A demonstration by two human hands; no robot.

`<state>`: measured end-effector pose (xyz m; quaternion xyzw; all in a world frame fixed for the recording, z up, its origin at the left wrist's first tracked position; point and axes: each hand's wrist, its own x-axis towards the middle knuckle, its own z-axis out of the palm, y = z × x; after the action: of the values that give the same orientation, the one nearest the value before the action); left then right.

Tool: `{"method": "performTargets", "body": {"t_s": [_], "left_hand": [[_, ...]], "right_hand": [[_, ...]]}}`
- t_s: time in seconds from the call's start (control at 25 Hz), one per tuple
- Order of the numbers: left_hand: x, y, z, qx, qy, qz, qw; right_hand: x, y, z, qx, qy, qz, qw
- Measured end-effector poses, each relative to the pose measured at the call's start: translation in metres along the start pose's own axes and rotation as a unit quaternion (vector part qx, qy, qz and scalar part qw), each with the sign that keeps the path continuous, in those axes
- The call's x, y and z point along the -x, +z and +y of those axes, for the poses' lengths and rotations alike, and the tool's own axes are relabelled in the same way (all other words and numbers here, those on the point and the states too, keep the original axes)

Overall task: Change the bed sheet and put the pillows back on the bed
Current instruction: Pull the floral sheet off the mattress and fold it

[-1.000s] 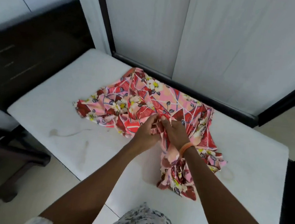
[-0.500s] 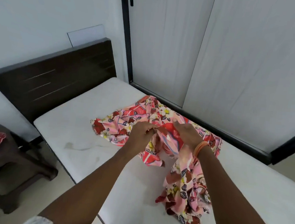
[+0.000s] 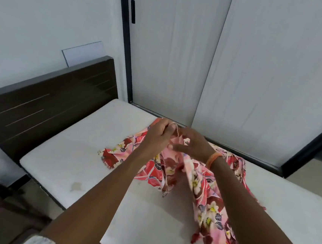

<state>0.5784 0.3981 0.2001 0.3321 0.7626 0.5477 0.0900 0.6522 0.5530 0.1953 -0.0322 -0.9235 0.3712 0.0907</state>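
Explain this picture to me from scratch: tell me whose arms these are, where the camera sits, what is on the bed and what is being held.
There is no machine here. A person wears a wide-angle camera on the head, looking forward and down, so the two arms reaching in from the bottom are that person's own. The left hand and the right hand, which has an orange band at the wrist, both grip a pink and red flowered sheet and hold its top bunched above a bare white mattress. The rest of the sheet lies crumpled on the mattress. A dark wooden headboard stands to the left, and pale sliding doors run behind the bed. No pillows can be clearly made out.
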Motion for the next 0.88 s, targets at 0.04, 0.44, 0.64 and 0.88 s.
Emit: {"method": "performTargets", "body": {"t_s": [0.04,0.44,0.64,0.88], "left_hand": [[-0.004,-0.014,-0.003,-0.006,0.007,-0.029,1.000],[-0.016,-0.106,-0.078,-0.339,-0.088,0.115,0.930],[-0.026,-0.114,-0.084,-0.109,-0.194,0.124,0.967],[-0.040,-0.098,-0.042,0.081,-0.268,-0.024,0.960]], "right_hand": [[-0.009,0.011,-0.012,0.026,-0.023,0.030,0.999],[-0.051,0.016,-0.024,-0.035,0.137,0.256,0.956],[-0.058,0.001,0.005,0.047,0.219,0.214,0.951],[-0.062,-0.021,0.034,-0.096,0.280,0.282,0.912]]}}
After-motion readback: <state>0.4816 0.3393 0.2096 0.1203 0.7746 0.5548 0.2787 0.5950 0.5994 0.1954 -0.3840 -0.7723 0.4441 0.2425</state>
